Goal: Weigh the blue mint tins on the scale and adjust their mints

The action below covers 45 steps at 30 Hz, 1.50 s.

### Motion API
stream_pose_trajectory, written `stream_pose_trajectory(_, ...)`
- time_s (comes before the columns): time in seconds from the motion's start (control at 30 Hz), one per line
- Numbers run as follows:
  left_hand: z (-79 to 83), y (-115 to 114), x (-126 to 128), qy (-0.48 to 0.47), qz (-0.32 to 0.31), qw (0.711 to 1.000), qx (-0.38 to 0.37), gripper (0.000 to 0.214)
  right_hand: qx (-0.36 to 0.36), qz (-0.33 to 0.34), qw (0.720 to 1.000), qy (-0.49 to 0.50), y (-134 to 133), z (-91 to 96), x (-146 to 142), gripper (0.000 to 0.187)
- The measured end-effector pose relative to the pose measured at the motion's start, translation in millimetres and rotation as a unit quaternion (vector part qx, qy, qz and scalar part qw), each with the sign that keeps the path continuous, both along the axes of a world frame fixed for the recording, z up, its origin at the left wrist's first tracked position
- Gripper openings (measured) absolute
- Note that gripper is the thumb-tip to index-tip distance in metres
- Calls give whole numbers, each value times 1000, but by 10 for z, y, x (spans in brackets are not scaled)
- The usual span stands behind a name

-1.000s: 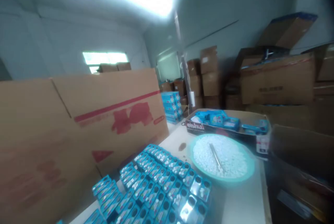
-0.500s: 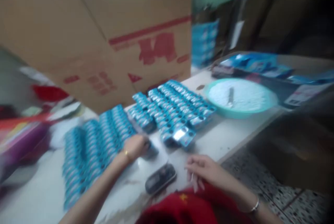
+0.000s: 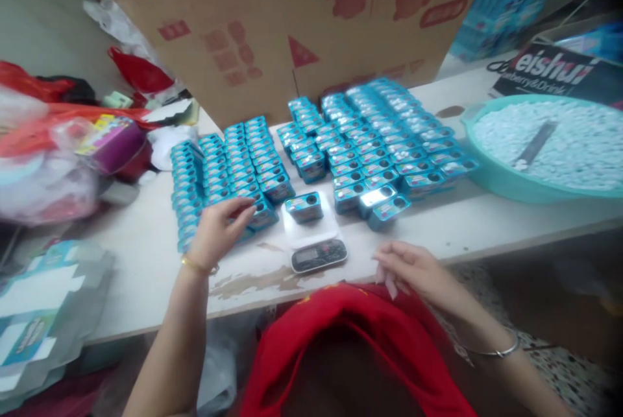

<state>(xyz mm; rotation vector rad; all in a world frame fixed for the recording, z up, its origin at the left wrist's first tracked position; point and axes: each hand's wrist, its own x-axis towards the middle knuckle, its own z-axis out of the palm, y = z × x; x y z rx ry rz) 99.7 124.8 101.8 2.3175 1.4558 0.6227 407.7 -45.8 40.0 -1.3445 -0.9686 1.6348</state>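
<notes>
My left hand (image 3: 217, 232) rests on the white table (image 3: 146, 261) with its fingers loosely spread, fingertips touching the near end of a block of small blue tins (image 3: 228, 164). It grips nothing. One blue tin (image 3: 304, 207) sits on a small digital scale (image 3: 316, 242) just right of that hand. My right hand (image 3: 411, 270) lies at the table's near edge with fingers loosely curled and nothing in it. A second, larger block of blue tins (image 3: 379, 138) stands beyond the scale.
A teal basin (image 3: 501, 177) of white pellets with a scoop (image 3: 535, 142) sits at the right. A big cardboard sheet (image 3: 272, 21) leans behind the tins. Plastic bags (image 3: 53, 144) and flattened cartons (image 3: 34, 320) crowd the left. A red garment (image 3: 350, 345) is in front.
The view has swung down from the ceiling and stacked boxes to the table. My left hand has drawn back from the scale, where one blue tin now sits; my right hand stays near the edge.
</notes>
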Motion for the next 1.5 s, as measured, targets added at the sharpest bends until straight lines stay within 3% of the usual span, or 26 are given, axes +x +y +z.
stream_pose_trajectory(0.17,-398,-183,-206,-34,41,997,-50,34,9,22,999,-37,163,161,-94,34)
stream_pose_trajectory(0.3,-594,-259,-221,-56,43,997,-36,31,65,30,994,-83,418,302,-183,34)
stream_pose_trajectory(0.47,-689,-295,-64,-104,5,994,21,24,157,40,971,-173,849,392,-314,32)
stream_pose_trajectory(0.6,-727,-308,103,-122,-58,988,78,22,216,54,940,-259,1170,349,-438,25)
stream_pose_trajectory(0.73,-761,-296,204,-131,-67,982,118,24,239,57,925,-289,1379,311,-517,21)
stream_pose_trajectory(0.83,-821,-254,277,-145,-63,982,100,42,184,48,966,-176,1363,276,-551,25)
stream_pose_trajectory(0.93,-974,-159,396,-182,-65,981,34,76,29,48,997,49,1202,147,-607,29)
stream_pose_trajectory(1.03,-1170,-18,532,-217,-63,974,-25,86,-136,-5,958,251,1034,-83,-692,23)
stream_pose_trajectory(1.13,-1229,98,617,-202,-104,974,-6,56,-222,-106,902,354,984,-293,-772,22)
stream_pose_trajectory(1.2,-1142,126,629,-147,-172,972,65,41,-224,-155,884,381,1014,-370,-811,25)
stream_pose_trajectory(1.3,-904,99,593,-31,-251,946,203,40,-206,-212,865,405,1093,-405,-854,25)
stream_pose_trajectory(1.4,-718,37,524,29,-280,914,293,37,-206,-240,848,424,1150,-395,-908,24)
stream_pose_trajectory(1.5,-667,-11,460,48,-269,903,333,36,-212,-238,840,439,1170,-371,-966,24)
